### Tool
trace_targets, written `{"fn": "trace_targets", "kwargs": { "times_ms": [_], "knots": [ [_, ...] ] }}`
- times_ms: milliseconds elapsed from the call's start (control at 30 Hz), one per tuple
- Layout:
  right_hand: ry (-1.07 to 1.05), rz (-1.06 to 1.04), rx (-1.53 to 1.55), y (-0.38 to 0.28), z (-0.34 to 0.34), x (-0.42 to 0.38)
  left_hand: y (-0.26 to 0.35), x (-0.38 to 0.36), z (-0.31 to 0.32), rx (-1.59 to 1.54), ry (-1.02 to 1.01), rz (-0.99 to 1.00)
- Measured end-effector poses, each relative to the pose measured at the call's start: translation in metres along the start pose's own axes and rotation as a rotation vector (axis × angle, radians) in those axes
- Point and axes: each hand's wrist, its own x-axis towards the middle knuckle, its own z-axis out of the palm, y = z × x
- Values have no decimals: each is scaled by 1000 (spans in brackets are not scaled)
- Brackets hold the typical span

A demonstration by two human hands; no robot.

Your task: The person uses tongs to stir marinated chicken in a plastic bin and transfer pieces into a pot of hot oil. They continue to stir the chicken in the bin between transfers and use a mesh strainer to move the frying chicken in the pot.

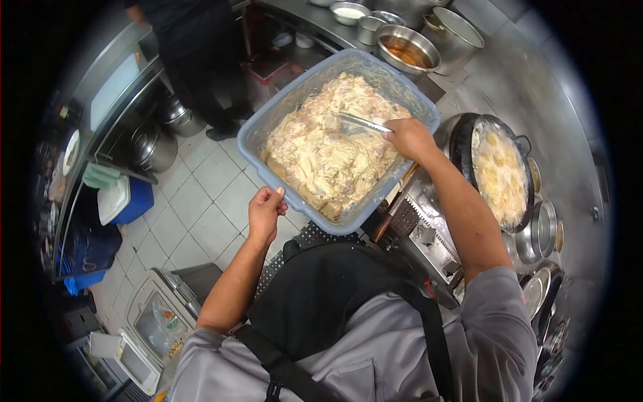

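A large blue-grey plastic tub (249,149) is in front of me, holding a mass of raw meat pieces (335,144) coated in pale yellow batter. My right hand (410,139) is over the tub's right side, closed around metal tongs (365,122). The tips of the tongs reach into the coated meat. At the tub's near left corner, my left hand (266,209) has its fingers curled and its thumb against the rim. What supports the tub from below is hidden.
On the right, a black wok (462,151) holds bubbling oil with pieces frying (499,174). A metal bowl of orange-brown liquid (408,50) and pots stand at the back. Another person in dark clothes (201,60) stands at the back left. An open cooler (157,321) is at lower left.
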Motion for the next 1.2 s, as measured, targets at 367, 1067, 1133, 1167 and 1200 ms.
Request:
{"fn": "trace_targets", "kwargs": {
  "times_ms": [367, 1067, 1133, 1167, 1200],
  "knots": [
    [366, 320, 148, 65, -178, -156, -8, 5, -4, -10, -34, 21],
    [-237, 457, -396, 344, -95, -114, -8, 4, -5, 10, 16, 15],
    [-296, 373, -484, 353, -89, -103, -7, 3, -3, 13, 35, 15],
    [-298, 364, -482, 359, -92, -104, -6, 1, -2, -11, 20, 12],
    [-79, 128, -614, 376, -95, -106, -6, 0, -1, -37, 5, 10]
  ]
}}
